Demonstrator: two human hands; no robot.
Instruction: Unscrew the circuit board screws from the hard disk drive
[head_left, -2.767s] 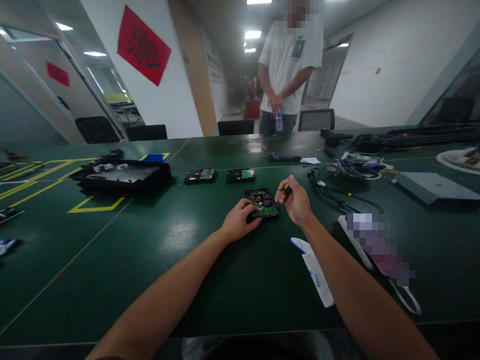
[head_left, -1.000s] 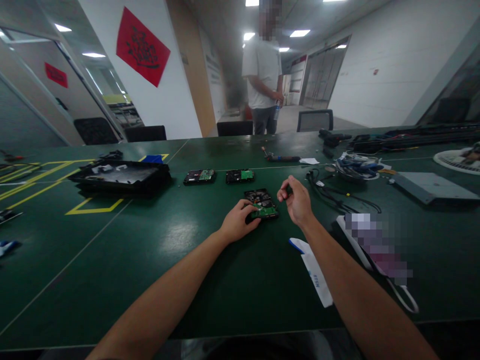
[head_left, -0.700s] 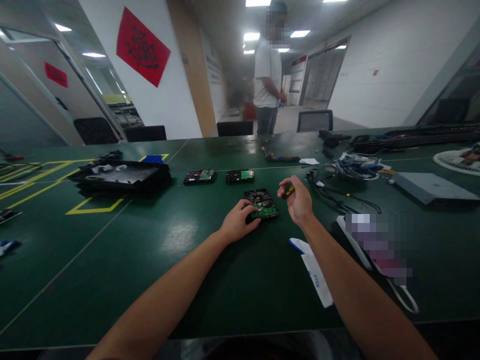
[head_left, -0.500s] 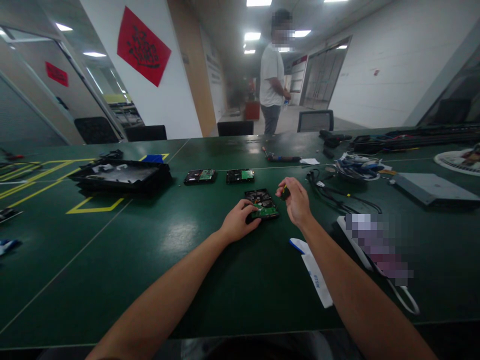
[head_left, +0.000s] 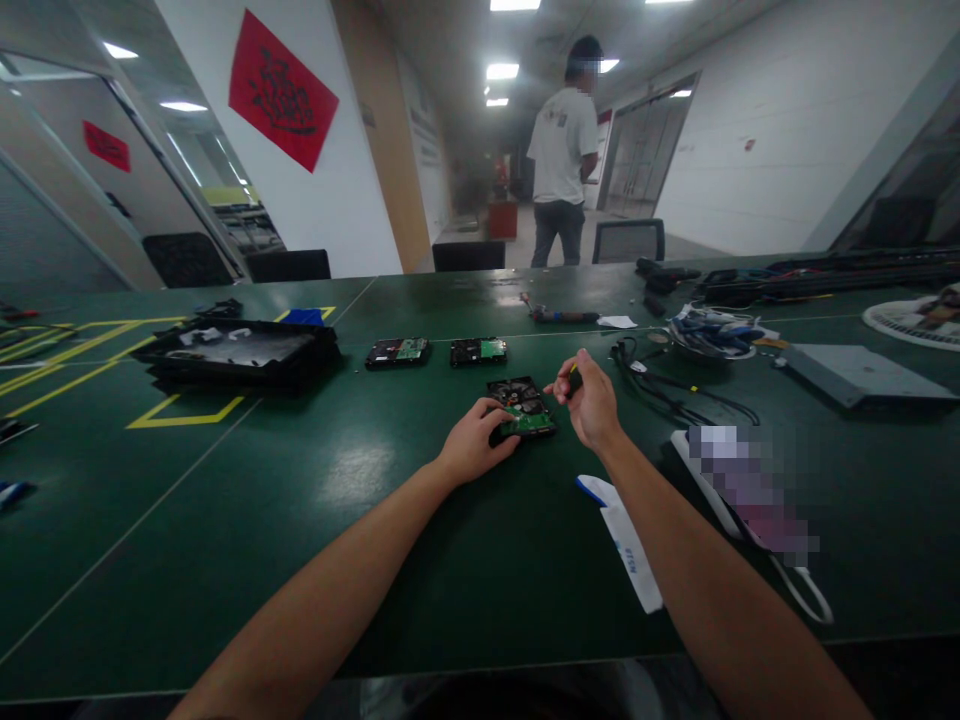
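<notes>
A hard drive (head_left: 523,394) with its green circuit board facing up lies on the table in front of me. My left hand (head_left: 474,441) grips its near left side, fingers over the board and thumb along the front edge. Just right of the drive, my right hand (head_left: 595,408) is closed around the black and yellow handle of a screwdriver (head_left: 575,380), raised slightly above the table. The screwdriver's tip cannot be made out. Farther back lie two more hard drives, one on the left (head_left: 397,352) and one nearer the middle (head_left: 478,351).
A black tray-like casing (head_left: 300,352) stands at left on the green table (head_left: 337,590). On the right are black cables (head_left: 660,385), a grey metal box (head_left: 866,375), a white packet (head_left: 634,565) and a partly blurred phone-like device (head_left: 720,500). A person (head_left: 561,145) stands beyond the table.
My right hand has shifted slightly, its fingers extending a little more toward the drive. My left hand stays on the drive. The person in the background has turned away.
</notes>
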